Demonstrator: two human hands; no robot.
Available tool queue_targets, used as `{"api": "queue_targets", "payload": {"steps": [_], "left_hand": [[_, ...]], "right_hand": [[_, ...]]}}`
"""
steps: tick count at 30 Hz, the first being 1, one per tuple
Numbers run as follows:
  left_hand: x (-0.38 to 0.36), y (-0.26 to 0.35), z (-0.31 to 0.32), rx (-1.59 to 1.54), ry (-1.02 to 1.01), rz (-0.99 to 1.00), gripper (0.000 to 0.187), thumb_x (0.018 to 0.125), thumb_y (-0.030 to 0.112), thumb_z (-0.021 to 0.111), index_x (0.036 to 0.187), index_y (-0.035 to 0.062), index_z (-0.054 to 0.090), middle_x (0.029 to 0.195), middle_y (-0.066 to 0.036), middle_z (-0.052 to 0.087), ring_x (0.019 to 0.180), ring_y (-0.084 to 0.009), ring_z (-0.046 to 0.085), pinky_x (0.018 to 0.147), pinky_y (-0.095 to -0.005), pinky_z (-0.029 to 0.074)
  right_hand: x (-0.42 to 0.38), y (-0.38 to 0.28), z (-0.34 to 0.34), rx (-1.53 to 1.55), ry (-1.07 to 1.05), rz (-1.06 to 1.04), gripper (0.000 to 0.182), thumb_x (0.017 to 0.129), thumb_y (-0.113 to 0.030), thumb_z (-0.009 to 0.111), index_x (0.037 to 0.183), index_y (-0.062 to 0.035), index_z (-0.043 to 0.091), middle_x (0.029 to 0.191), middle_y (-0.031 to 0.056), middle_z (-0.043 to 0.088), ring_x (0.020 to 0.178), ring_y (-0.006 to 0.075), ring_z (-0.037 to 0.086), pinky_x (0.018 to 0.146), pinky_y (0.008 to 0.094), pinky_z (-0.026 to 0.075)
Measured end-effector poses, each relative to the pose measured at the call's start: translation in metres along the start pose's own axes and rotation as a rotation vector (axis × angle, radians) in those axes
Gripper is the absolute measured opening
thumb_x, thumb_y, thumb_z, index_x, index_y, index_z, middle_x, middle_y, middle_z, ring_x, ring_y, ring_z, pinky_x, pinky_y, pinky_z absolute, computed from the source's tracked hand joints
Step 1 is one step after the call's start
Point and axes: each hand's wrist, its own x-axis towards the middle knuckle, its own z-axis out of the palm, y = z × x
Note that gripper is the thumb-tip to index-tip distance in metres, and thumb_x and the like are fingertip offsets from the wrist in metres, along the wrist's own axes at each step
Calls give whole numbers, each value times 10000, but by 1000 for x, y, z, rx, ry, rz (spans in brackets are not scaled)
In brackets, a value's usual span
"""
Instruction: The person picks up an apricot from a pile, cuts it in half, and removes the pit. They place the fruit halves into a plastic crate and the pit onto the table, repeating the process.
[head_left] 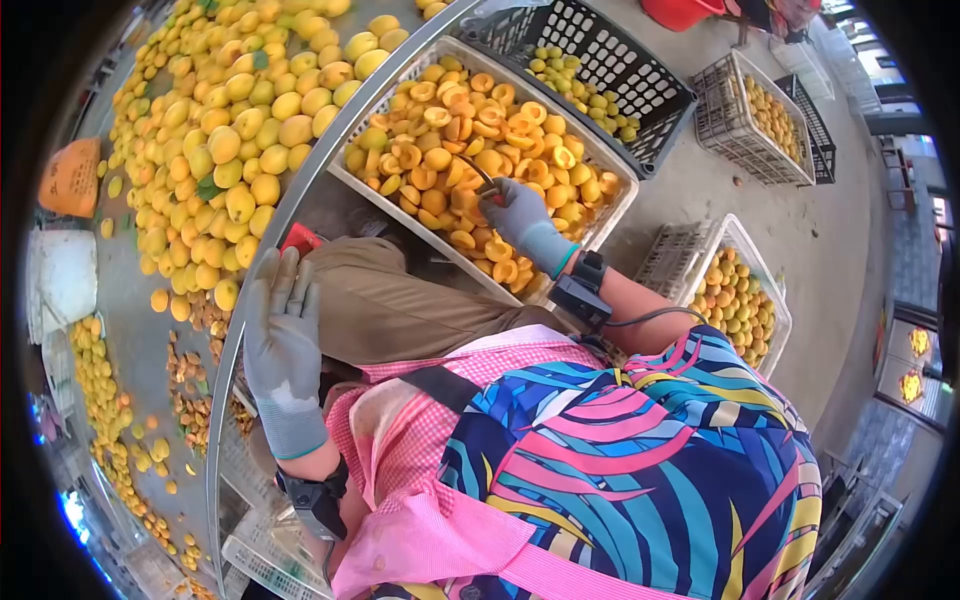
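Observation:
My right hand, in a grey glove, is closed around a small knife with a thin dark blade. It is over a white crate filled with halved apricots, and the blade points into the fruit. Most of the knife's handle is hidden by my fingers. My left hand, also gloved, has its fingers stretched out flat and holds nothing. It lies by the metal edge of the table, near a large heap of whole apricots.
Behind the halves stands a black crate with greenish fruit. Filled crates stand at the upper right, and another crate of apricots is at my right. An orange bag and apricot scraps are on the table.

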Motion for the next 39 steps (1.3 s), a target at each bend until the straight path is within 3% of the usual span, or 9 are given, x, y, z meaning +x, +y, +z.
{"api": "queue_targets", "payload": {"steps": [9, 10, 11, 13, 15, 19, 26, 35, 39], "left_hand": [[1, 11, -20, -62, 75, 27, 485, 959, 280, 476, 1357, 14, 396, 1399, -179, 387, 1311, -289, 342, 1100, -391, 236], [1, 13, -23, -101, 80, 25, 473, 966, 262, 455, 1363, 14, 388, 1420, -172, 361, 1329, -286, 315, 1108, -393, 229], [2, 16, -25, -140, 82, 29, 461, 973, 245, 435, 1369, 15, 381, 1442, -164, 335, 1347, -283, 289, 1115, -394, 221], [5, 21, -32, -125, 118, 71, 464, 968, 254, 444, 1367, 24, 389, 1435, -159, 348, 1344, -280, 297, 1114, -393, 218], [9, 28, -42, -106, 162, 133, 467, 963, 263, 454, 1365, 33, 398, 1428, -153, 362, 1340, -277, 305, 1114, -392, 215], [14, 37, -52, -96, 216, 231, 467, 942, 284, 489, 1343, 53, 432, 1375, -135, 430, 1292, -273, 369, 1104, -393, 219], [10, 36, -67, -112, 281, 211, 452, 954, 297, 464, 1348, 78, 429, 1360, -127, 454, 1275, -267, 397, 1097, -410, 217], [22, 35, -80, -84, 330, 185, 412, 962, 291, 453, 1317, 80, 458, 1325, -128, 492, 1214, -251, 463, 1049, -393, 288], [34, 31, -70, -166, 297, 177, 383, 963, 266, 458, 1298, 79, 474, 1292, -128, 520, 1187, -248, 485, 1035, -388, 310]], "right_hand": [[26, -17, 15, -301, -74, -70, 295, 827, -201, 619, 1086, -61, 618, 883, 124, 662, 795, 226, 645, 711, 313, 493], [30, -18, 11, -212, -67, -135, 300, 825, -247, 587, 1069, -77, 627, 866, 199, 641, 789, 364, 625, 692, 397, 497], [32, -20, 6, -214, -74, -149, 300, 825, -247, 587, 1069, -77, 627, 866, 199, 641, 789, 364, 625, 692, 397, 497], [29, -59, -6, -389, -141, -217, 282, 821, -214, 601, 1066, -77, 632, 831, 155, 658, 738, 293, 645, 678, 362, 501], [18, -90, -12, 1, -268, -171, 284, 815, -179, 615, 1073, -61, 626, 771, 95, 654, 644, 177, 621, 609, 306, 493], [14, -170, -25, 53, -337, -251, 258, 852, -111, 620, 1100, -41, 611, 748, -19, 582, 588, 39, 551, 496, 197, 415], [97, -229, 28, -230, -108, -582, 254, 758, -242, 618, 920, -47, 631, 744, 177, 629, 695, 318, 630, 625, 375, 490], [117, -245, 100, -631, -264, -576, 214, 761, -196, 600, 917, -49, 612, 858, 174, 638, 845, 344, 624, 739, 411, 495], [120, -243, 107, -760, -319, -556, 445, 749, -233, 641, 1158, -82, 552, 997, 149, 617, 951, 332, 595, 815, 390, 479]]}}
